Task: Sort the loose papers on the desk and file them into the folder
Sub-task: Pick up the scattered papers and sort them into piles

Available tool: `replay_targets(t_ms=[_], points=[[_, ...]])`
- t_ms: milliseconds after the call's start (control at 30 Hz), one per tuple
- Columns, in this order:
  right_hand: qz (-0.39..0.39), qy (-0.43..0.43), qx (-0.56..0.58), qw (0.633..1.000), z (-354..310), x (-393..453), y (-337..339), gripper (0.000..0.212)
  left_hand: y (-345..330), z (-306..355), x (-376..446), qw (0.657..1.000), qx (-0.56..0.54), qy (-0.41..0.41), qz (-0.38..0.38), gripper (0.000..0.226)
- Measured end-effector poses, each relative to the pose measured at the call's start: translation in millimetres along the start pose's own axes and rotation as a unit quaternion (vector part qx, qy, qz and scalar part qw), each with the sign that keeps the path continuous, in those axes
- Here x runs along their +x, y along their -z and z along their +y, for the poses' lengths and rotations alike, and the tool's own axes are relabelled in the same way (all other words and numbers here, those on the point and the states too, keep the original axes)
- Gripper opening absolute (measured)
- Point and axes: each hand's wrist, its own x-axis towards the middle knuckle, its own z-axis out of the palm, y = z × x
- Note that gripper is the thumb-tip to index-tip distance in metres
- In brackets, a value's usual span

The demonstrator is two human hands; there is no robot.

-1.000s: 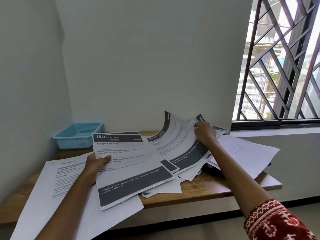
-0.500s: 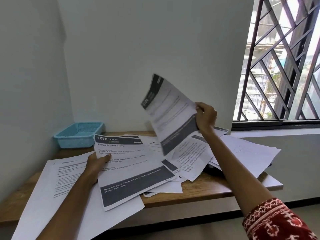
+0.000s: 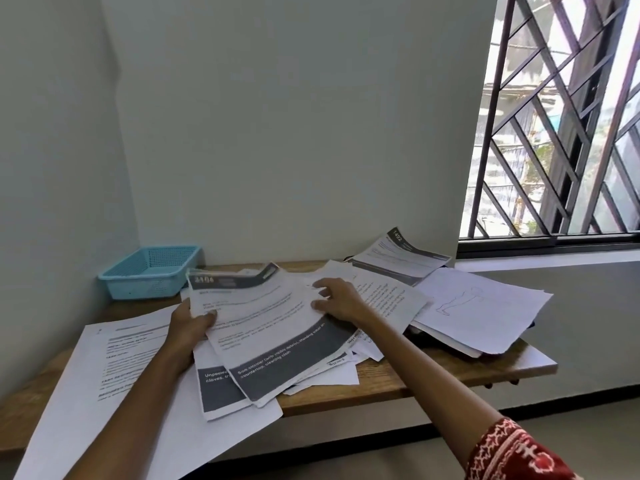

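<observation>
A banded sheet (image 3: 273,327), lifted a moment earlier, was laid on the pile beside the blue basket (image 3: 149,271), pinched by the left hand (image 3: 188,323) and apparently steadied by the right hand's (image 3: 337,299) spread fingers; sorting was under way.

Basket (image 3: 149,275) sits back-left on the table (image 3: 398,379), papers (image 3: 381,306) heaped across the middle, one sheet (image 3: 398,258) behind them, window (image 3: 561,133) to the right.

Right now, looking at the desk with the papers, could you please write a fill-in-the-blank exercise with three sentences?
1. The plastic basket in the desk's back corner is coloured ____.
2. The sheet numbered 1492 lies nearest the ____.
3. The left hand holds the sheets by their ____ edge, while the right hand rests on the top sheet.

Missing words: blue; window; left
</observation>
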Motion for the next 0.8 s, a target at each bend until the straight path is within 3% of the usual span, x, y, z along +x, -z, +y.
replay_targets(t_ms=[67,133,233,333,500,567,700,800], points=[[0.022,-0.007,0.044,0.999,3,5,1,0.067,-5,8,-3,0.999,-0.025,-0.032,0.000,0.036],[0.025,-0.023,0.157,0.987,1,8,5,0.077,-13,24,-5,0.996,-0.064,-0.061,0.011,0.035],[0.047,-0.003,0.297,0.954,-4,16,15,0.052,-29,54,-5,0.986,-0.124,-0.113,0.024,0.030],[0.144,0.052,0.335,0.930,-18,21,33,0.024,-50,95,-11,0.969,-0.124,-0.212,0.034,0.022],[0.247,0.093,0.327,0.907,-34,16,61,0.029,-74,134,-17,0.943,-0.103,-0.315,0.032,0.015],[0.246,0.072,0.314,0.914,-28,10,58,0.037,-75,122,-15,0.944,-0.083,-0.317,0.032,0.017],[0.189,0.000,0.257,0.948,1,-4,29,0.051,-74,56,-16,0.969,-0.037,-0.243,0.026,0.032],[0.143,-0.006,0.211,0.967,10,-11,18,0.046,-72,24,-18,0.977,0.013,-0.208,0.034,0.035]])
